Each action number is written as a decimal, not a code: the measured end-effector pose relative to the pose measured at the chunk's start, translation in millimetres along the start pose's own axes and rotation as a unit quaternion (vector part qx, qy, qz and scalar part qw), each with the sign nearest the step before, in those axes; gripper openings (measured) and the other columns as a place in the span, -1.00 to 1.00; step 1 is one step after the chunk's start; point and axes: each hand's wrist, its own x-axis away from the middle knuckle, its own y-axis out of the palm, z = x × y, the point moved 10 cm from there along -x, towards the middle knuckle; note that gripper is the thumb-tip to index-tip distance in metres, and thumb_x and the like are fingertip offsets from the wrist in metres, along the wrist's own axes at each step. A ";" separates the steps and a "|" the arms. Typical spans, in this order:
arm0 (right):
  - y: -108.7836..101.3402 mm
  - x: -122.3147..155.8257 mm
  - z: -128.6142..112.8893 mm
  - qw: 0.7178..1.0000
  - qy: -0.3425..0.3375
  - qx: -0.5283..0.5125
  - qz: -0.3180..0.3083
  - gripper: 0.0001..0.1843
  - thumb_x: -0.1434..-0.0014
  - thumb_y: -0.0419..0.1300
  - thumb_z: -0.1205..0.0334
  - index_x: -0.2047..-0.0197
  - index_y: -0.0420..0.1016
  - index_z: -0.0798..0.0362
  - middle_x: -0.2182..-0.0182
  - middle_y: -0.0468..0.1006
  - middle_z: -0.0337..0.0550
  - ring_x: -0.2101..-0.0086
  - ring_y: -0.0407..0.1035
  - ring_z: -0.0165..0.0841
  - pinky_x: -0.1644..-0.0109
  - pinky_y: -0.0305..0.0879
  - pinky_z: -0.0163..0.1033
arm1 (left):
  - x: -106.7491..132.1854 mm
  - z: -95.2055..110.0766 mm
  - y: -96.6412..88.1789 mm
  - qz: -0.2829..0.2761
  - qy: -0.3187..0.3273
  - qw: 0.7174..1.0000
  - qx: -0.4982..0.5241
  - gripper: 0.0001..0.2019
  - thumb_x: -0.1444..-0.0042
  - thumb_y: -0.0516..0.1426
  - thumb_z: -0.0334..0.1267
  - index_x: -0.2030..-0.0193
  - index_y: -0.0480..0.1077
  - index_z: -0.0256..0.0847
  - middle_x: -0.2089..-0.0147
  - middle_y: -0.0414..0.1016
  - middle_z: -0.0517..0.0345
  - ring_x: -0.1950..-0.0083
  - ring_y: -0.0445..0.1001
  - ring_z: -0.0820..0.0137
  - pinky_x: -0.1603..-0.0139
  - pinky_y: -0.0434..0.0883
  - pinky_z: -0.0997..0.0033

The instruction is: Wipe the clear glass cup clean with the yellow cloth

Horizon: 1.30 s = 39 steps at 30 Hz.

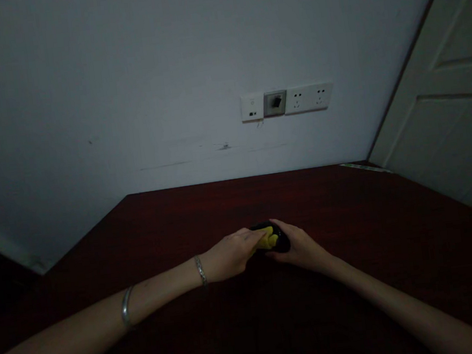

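Both hands meet in a closed grip near the middle of the frame. The left hand (228, 254) has its fingers curled shut on a small yellow piece (267, 239). The right hand (301, 249) cups a small rounded black object (283, 243) that the yellow piece touches or is joined to. It seems the right hand steadies the black object while the left works the yellow part. The dim light hides what the object is, and whether it is a container with anything inside.

Two bare forearms come in from the lower corners of the frame. The left one wears a silver bangle (126, 307), with a thinner bracelet (200, 270) at the wrist. The hands and the object rest low on a dark red-brown bench (351, 215) that fills the lower half of the frame.

Beyond the bench's far edge rises a plain pale wall (125, 98). A row of white sockets (287, 102) sits right of centre, and a pale panelled door (448, 90) stands at the right edge.
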 end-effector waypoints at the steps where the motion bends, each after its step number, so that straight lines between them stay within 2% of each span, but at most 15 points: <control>1: 0.3 0.1 0.6 1.000 0.001 -0.001 0.000 -0.17 0.11 0.34 0.08 -0.20 0.18 0.10 -0.02 0.46 0.12 -0.01 0.37 -0.06 -0.08 0.30 0.06 | 0.4 -0.7 -1.3 -0.011 0.001 1.000 0.005 -0.55 -0.17 0.02 -0.47 -0.21 0.14 -0.19 0.00 0.42 -0.04 0.04 0.43 0.29 0.02 0.44 0.25; 5: 1.7 1.2 4.1 1.000 0.004 -0.004 -0.001 -0.16 0.11 0.34 0.04 -0.21 0.18 0.10 -0.04 0.44 0.13 -0.02 0.36 -0.06 -0.09 0.29 0.07 | 4.3 -2.1 -6.6 -0.036 0.006 0.999 0.012 -0.59 -0.21 -0.01 -0.42 -0.21 0.16 -0.22 0.07 0.44 -0.06 0.12 0.43 0.32 0.11 0.45 0.31; 11: 2.0 0.4 6.0 1.000 0.009 -0.016 -0.008 -0.12 0.12 0.35 0.01 -0.22 0.17 0.12 -0.07 0.41 0.15 -0.05 0.34 -0.07 -0.13 0.25 0.06 | 8.2 -3.9 -18.3 -0.037 0.005 0.999 0.034 -0.66 -0.24 -0.03 -0.37 -0.14 0.29 -0.24 0.11 0.50 -0.03 0.14 0.47 0.33 0.11 0.43 0.31; 14: 1.9 -1.0 4.5 0.999 0.006 -0.030 -0.018 -0.07 0.12 0.36 0.01 -0.25 0.12 0.11 -0.10 0.39 0.15 -0.07 0.32 -0.09 -0.14 0.24 0.04 | -0.3 -8.8 -38.5 0.007 -0.017 0.997 0.078 -0.66 -0.20 -0.02 -0.42 -0.10 0.33 -0.22 0.07 0.52 0.01 0.12 0.48 0.35 0.09 0.42 0.31; 16: 1.8 -1.4 2.7 0.999 0.003 -0.040 -0.026 -0.02 0.13 0.36 -0.01 -0.29 0.05 0.09 -0.12 0.37 0.14 -0.09 0.29 -0.10 -0.15 0.22 0.04 | -9.3 -16.6 -54.4 0.058 -0.046 0.989 0.125 -0.63 -0.16 0.00 -0.45 -0.10 0.33 -0.20 0.05 0.52 0.05 0.10 0.49 0.36 0.07 0.42 0.30; 18: 1.5 -0.8 0.8 0.998 0.002 -0.049 -0.032 0.06 0.16 0.38 -0.04 -0.32 -0.01 0.07 -0.14 0.34 0.14 -0.11 0.27 -0.07 -0.16 0.20 0.08 | -18.4 -25.5 -69.5 0.128 -0.067 0.974 0.174 -0.63 -0.11 0.05 -0.46 -0.08 0.35 -0.24 -0.01 0.50 0.02 0.02 0.46 0.32 -0.01 0.39 0.25; 20: 1.2 0.3 -0.7 0.998 0.003 -0.057 -0.036 0.13 0.20 0.40 -0.07 -0.33 -0.05 0.06 -0.15 0.32 0.17 -0.12 0.24 -0.01 -0.17 0.16 0.15 | -27.3 -33.9 -75.7 0.181 -0.073 0.950 0.242 -0.62 -0.05 0.09 -0.47 -0.06 0.35 -0.29 -0.05 0.47 -0.03 -0.05 0.43 0.29 -0.09 0.36 0.19; 23: 0.1 1.6 -1.3 0.996 0.002 -0.080 -0.039 0.13 0.17 0.39 -0.06 -0.35 -0.09 0.05 -0.19 0.27 0.16 -0.16 0.18 -0.01 -0.20 0.10 0.18 | -38.5 -43.2 -70.3 0.214 -0.079 0.914 0.334 -0.63 -0.02 0.13 -0.46 -0.02 0.36 -0.33 -0.05 0.47 -0.08 -0.06 0.44 0.26 -0.13 0.34 0.12; 28: -17.0 -4.2 -5.7 0.990 -0.001 -0.138 -0.019 -0.06 -0.04 0.28 0.01 -0.34 -0.14 0.02 -0.26 0.15 0.11 -0.21 0.13 -0.16 -0.25 0.10 0.05 | -42.6 -46.4 -58.0 0.243 -0.087 0.862 0.437 -0.61 0.03 0.19 -0.44 0.00 0.36 -0.36 -0.06 0.46 -0.11 -0.06 0.45 0.24 -0.17 0.31 0.08; 30: -31.1 -10.9 -15.2 0.988 -0.003 -0.154 0.003 -0.13 -0.05 0.27 0.04 -0.32 -0.06 0.00 -0.25 0.17 0.07 -0.21 0.13 -0.17 -0.26 0.08 0.04 | -43.0 -44.6 -53.7 0.246 -0.088 0.837 0.481 -0.60 0.05 0.22 -0.43 0.01 0.37 -0.36 -0.06 0.46 -0.11 -0.05 0.46 0.23 -0.16 0.32 0.08; 31: -40.8 -14.9 -21.3 0.984 -0.004 -0.176 0.028 -0.19 -0.04 0.29 0.06 -0.28 0.03 0.01 -0.21 0.24 0.06 -0.17 0.18 -0.16 -0.25 0.08 0.04 | -43.7 -43.1 -52.1 0.247 -0.086 0.824 0.503 -0.60 0.06 0.23 -0.43 0.01 0.38 -0.35 -0.06 0.47 -0.11 -0.04 0.46 0.23 -0.16 0.32 0.08; 33: -52.8 -23.3 -33.2 0.971 0.002 -0.233 0.053 -0.30 -0.02 0.30 0.07 -0.19 0.18 0.03 -0.10 0.39 0.02 -0.07 0.31 -0.17 -0.17 0.21 0.00 | -45.8 -39.6 -51.4 0.252 -0.076 0.803 0.534 -0.59 0.06 0.24 -0.42 0.00 0.38 -0.34 -0.06 0.47 -0.10 -0.04 0.46 0.22 -0.16 0.32 0.08; 36: -63.8 -33.3 -43.2 0.958 0.012 -0.272 0.085 -0.38 0.00 0.29 0.08 -0.10 0.24 0.04 -0.04 0.44 -0.02 0.00 0.36 -0.21 -0.09 0.29 -0.09 | -48.2 -36.7 -55.3 0.267 -0.063 0.802 0.531 -0.62 0.04 0.24 -0.41 0.02 0.39 -0.33 -0.06 0.47 -0.09 -0.07 0.44 0.22 -0.19 0.29 0.08; 39: -68.9 -37.2 -36.9 0.962 0.027 -0.254 0.093 -0.47 0.01 0.26 0.10 -0.02 0.27 0.06 0.05 0.49 -0.05 0.07 0.40 -0.22 0.00 0.33 -0.13 | -47.7 -38.9 -55.3 0.252 -0.059 0.829 0.496 -0.57 0.05 0.25 -0.39 -0.02 0.36 -0.32 -0.07 0.44 -0.12 -0.07 0.43 0.19 -0.16 0.30 0.04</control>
